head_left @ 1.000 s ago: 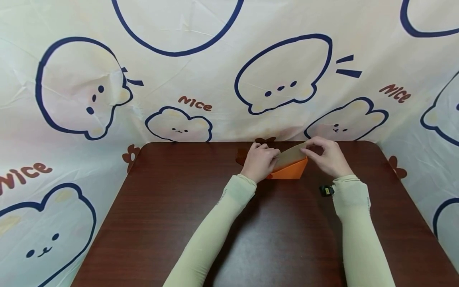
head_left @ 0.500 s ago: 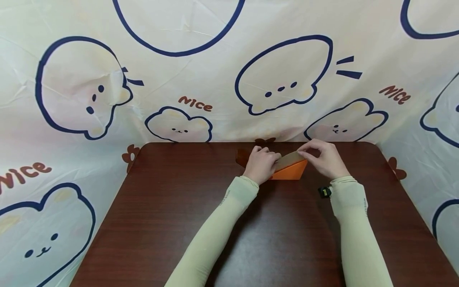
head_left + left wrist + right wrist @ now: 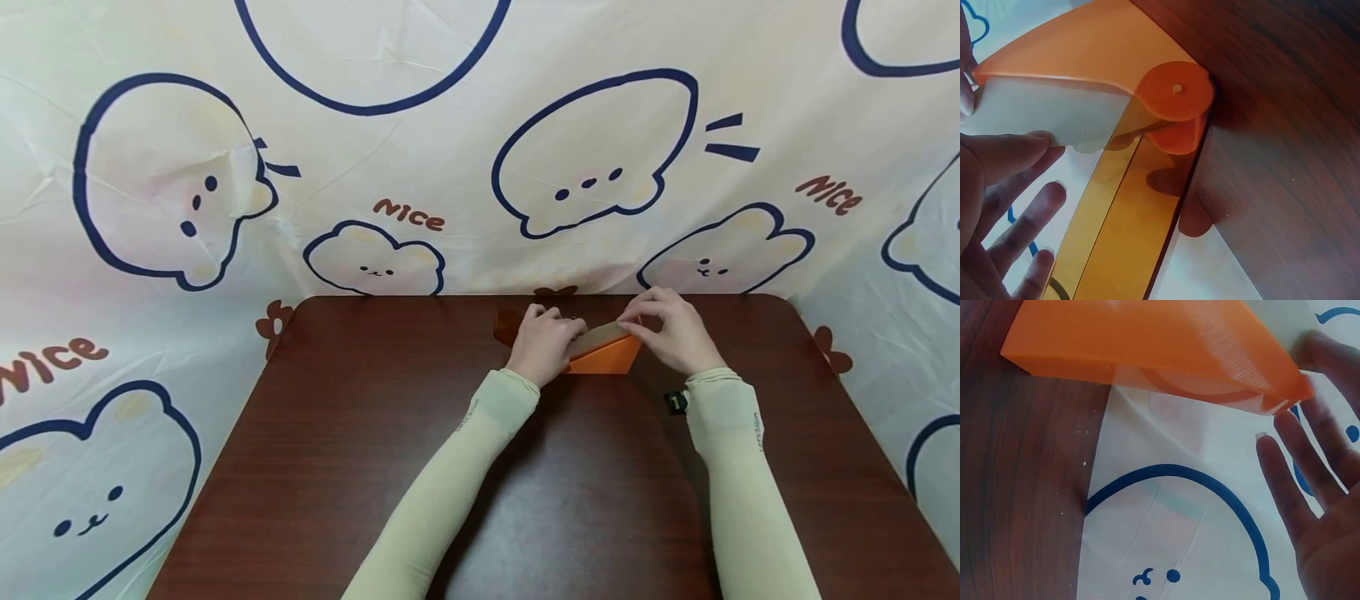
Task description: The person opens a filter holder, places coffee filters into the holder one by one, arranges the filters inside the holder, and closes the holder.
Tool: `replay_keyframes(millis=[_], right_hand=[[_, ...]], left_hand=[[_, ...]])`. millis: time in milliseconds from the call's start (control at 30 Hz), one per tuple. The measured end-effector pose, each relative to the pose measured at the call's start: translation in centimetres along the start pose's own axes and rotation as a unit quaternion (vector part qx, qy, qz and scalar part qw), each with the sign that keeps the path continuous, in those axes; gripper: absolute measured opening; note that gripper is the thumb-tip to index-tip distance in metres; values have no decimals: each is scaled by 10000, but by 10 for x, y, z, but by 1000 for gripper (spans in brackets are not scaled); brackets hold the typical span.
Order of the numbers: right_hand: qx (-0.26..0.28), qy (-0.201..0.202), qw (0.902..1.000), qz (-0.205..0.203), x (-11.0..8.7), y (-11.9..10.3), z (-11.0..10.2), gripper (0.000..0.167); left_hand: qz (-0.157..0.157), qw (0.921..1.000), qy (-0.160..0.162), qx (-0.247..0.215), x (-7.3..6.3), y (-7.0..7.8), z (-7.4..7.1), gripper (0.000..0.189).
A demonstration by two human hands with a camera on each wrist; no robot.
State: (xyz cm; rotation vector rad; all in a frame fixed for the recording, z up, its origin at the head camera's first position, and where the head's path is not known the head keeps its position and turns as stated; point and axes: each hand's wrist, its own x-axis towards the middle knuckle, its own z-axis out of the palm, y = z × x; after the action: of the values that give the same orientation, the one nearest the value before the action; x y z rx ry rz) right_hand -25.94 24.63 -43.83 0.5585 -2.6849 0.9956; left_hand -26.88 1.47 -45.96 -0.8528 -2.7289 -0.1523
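An orange plastic case (image 3: 602,360) with a hinged translucent amber lid (image 3: 1132,222) stands at the far side of the table, its lid swung open toward the left. Down inside it is a flat greyish-beige sheet (image 3: 1041,109), its upper edge showing above the sloped rim. My left hand (image 3: 542,343) pinches the sheet near the lid side, thumb on its face and the other fingers spread behind. At the right corner my right hand (image 3: 677,332) pinches the sheet's other end, fingertips right at the case's tip. The sheet's lower part is hidden in the case.
The dark brown wooden table (image 3: 585,500) ends just behind the case, against a pale cloth backdrop (image 3: 465,167) printed with blue bear outlines. A small black device (image 3: 675,403) sits at my right wrist.
The sheet has sunk lower into the case, so less of it shows above the rim. My right hand has shifted slightly left with it; my left hand has barely moved.
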Motion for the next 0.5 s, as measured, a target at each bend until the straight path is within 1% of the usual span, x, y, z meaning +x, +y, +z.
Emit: replay_keyframes(millis=[233,367,500], right_hand=[[-122,-232,9994,246,0,2,4,9],[-87,-340,9986,402,-1,3,5,11],[-72,-410,9980,474,-2,2,5,11]], left_hand=[[58,9994,-232,268,2,2,4,23],[91,9988,-233,430,2,5,6,23],[102,9982,-173,557,1,6,8,22]])
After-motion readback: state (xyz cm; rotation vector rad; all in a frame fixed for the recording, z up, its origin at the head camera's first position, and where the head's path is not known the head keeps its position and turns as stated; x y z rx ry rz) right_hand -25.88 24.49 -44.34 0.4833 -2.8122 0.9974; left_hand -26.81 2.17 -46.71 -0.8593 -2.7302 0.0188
